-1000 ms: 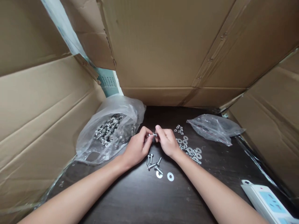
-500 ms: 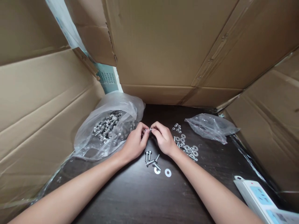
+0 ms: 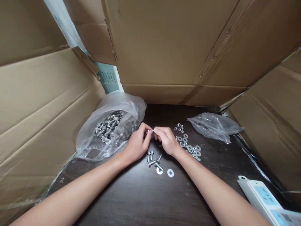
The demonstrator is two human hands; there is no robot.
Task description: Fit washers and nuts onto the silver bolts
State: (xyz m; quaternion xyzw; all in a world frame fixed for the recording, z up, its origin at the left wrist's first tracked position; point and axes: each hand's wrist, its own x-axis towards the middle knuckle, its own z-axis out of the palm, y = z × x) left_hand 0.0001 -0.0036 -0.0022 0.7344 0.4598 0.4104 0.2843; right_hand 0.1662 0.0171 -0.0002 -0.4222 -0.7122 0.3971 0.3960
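My left hand is closed in a pinch on a small metal bolt, mostly hidden by the fingers. My right hand meets it from the right, thumb and forefinger pinched at the bolt's end around a tiny shiny piece too small to make out. Below the hands lie several loose bolts and two flat washers, one partly under a bolt and one washer apart. Beside my right wrist is a pile of bolts and washers, with several nuts behind it.
A clear plastic bag full of metal fasteners lies open at the left. Another plastic bag rests at the back right. A white power strip sits front right. Cardboard walls enclose the dark table.
My right fingers have shifted slightly and curled differently at the bolt's end. My left hand keeps its pinch. The whole view has moved a little; the loose parts lie as before.
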